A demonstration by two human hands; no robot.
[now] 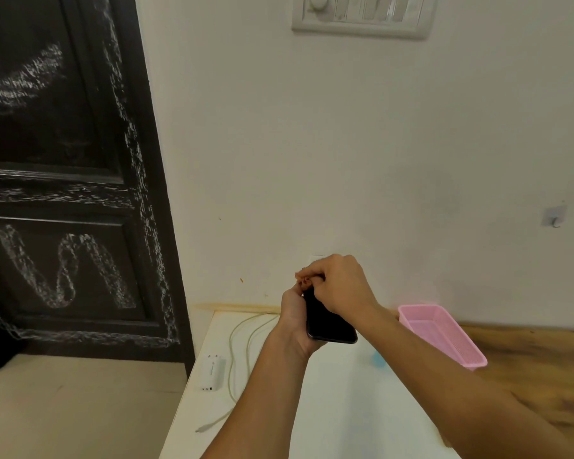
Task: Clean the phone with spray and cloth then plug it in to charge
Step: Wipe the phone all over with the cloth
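A black phone (330, 324) is held upright above the white table (338, 409), its dark screen facing me. My left hand (294, 321) grips it from behind and below. My right hand (337, 284) is closed over the phone's top end, fingertips pinched together there; what they pinch is too small to tell. A white charger adapter (212, 372) lies on the table's left edge. A pale cable (237, 349) loops beside it, and its loose plug end (201, 429) hangs near the table's left edge. No cloth or spray bottle is identifiable.
A pink plastic basket (444, 336) stands at the back right against the wall. Something light blue (376, 359) peeks out from behind my right forearm. A switch panel (362, 18) is high on the wall. A dark door (63, 177) stands left, and wooden surface (537, 362) extends right.
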